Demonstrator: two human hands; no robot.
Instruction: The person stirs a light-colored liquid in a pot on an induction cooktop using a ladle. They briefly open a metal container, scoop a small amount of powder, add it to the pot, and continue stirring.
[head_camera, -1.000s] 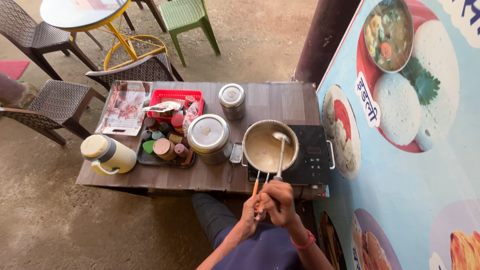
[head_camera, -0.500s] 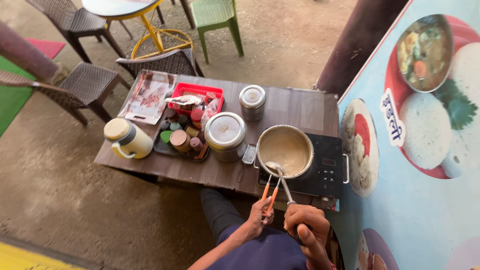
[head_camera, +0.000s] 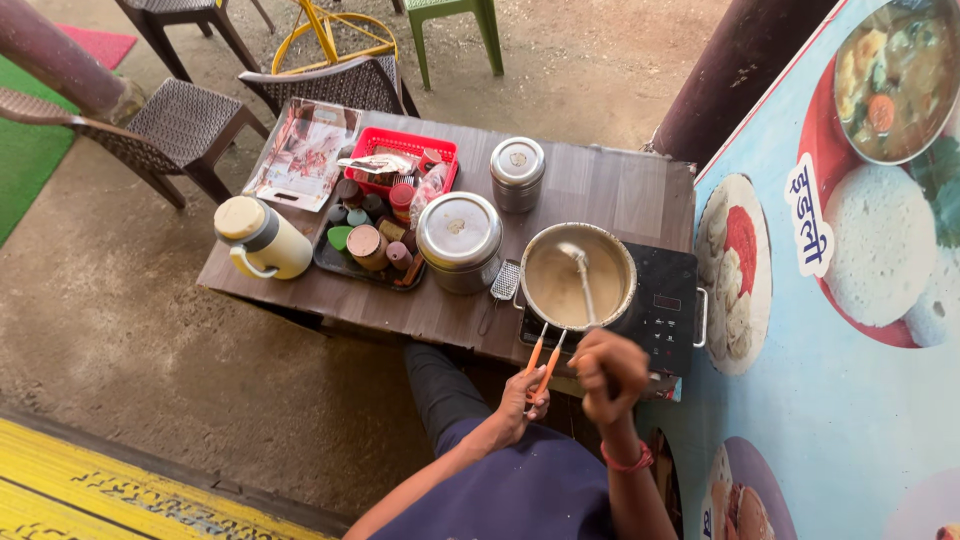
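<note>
Pot (head_camera: 578, 288) of pale liquid sits on the cooktop (head_camera: 665, 310). The ladle (head_camera: 580, 275), closed in the right hand (head_camera: 608, 372), has been swung from the near rim to mid-pot. Orange tongs (head_camera: 545, 362) are pinched by the left hand (head_camera: 520, 400).

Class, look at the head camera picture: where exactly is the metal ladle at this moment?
The ladle stands in the steel pot of pale liquid on the black cooktop, at the table's right end, its handle gripped by the right hand.
</note>
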